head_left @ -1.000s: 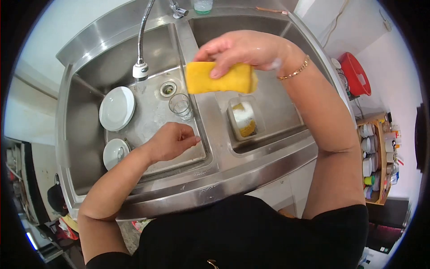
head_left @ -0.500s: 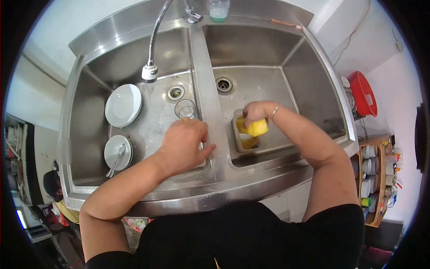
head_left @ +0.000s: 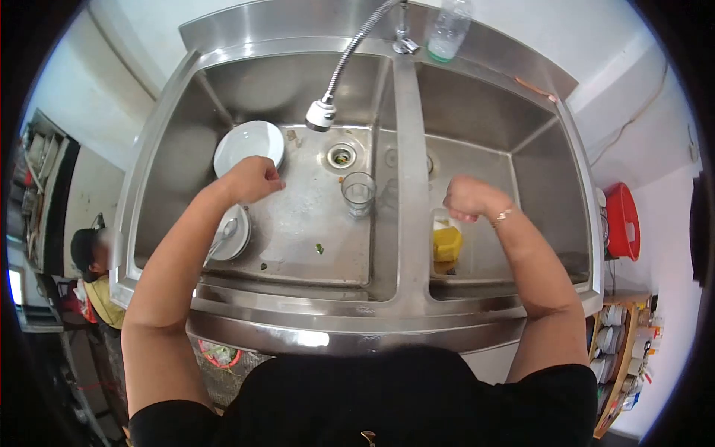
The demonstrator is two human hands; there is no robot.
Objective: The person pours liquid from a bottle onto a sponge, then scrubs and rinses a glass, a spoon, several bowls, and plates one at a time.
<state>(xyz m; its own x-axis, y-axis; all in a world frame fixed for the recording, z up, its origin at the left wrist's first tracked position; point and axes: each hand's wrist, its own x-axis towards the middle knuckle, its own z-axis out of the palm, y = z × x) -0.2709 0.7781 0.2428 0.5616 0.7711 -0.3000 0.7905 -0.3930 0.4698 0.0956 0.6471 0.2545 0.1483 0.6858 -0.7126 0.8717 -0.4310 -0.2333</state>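
**Q:** Where are the hands?

**A:** The left hand (head_left: pixel 253 180) is left of the drinking glass (head_left: pixel 359 194), at the lower edge of a white plate (head_left: pixel 248 145). Its grip is curled closed, with nothing visible inside.

**Q:** And the right?

**A:** The right hand (head_left: pixel 465 197) is right of the glass, beyond the sink divider (head_left: pixel 412 238). It is a tight fist, holding nothing visible. The yellow sponge (head_left: pixel 447 243) lies right of the glass, nearer the person, just beneath that fist.
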